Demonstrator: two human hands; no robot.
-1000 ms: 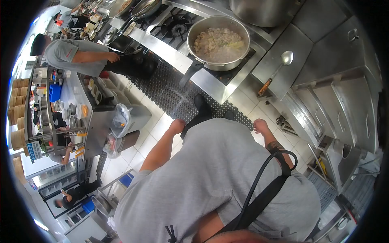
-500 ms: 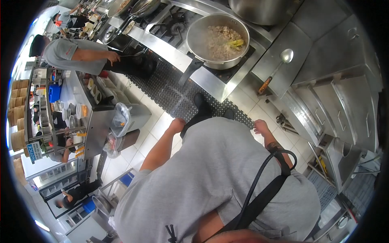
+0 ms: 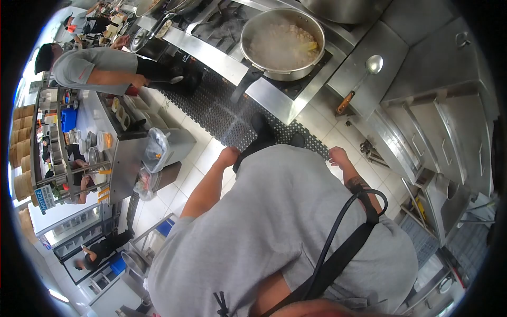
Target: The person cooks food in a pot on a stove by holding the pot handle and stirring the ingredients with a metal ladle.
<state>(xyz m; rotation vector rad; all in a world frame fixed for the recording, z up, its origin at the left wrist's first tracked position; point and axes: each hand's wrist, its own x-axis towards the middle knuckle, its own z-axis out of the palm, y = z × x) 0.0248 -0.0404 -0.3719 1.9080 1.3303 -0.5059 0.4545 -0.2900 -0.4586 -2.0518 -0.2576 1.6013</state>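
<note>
Beside my dark trousers, my left hand (image 3: 228, 157) hangs low with its fingers curled in; what they hold, if anything, is hidden. On the other side, my right hand (image 3: 338, 157) hangs with loosely bent fingers slightly apart and nothing visible in them. Neither hand touches the wide metal pot (image 3: 282, 73) on the stove ahead. Steam rises from the chunky food (image 3: 280, 45) inside it, with a yellow-green piece near its right side. A large spoon (image 3: 374, 64) with a wooden handle lies on the steel surface to the right of the pot.
A co-worker (image 3: 92, 68) stands at the left holding a long utensil. Near them is a steel counter (image 3: 127, 164) with a lined bin (image 3: 157, 150). Another large pot (image 3: 338, 9) sits behind the first. Steel drawers (image 3: 417, 137) flank the right. Perforated black matting (image 3: 211, 111) covers floor tiles.
The view has shifted slightly, and the pot sits a little higher in it. Steam over the food thinned, then thickened again. The co-worker's utensil has moved down and one arm now reaches toward the stove.
</note>
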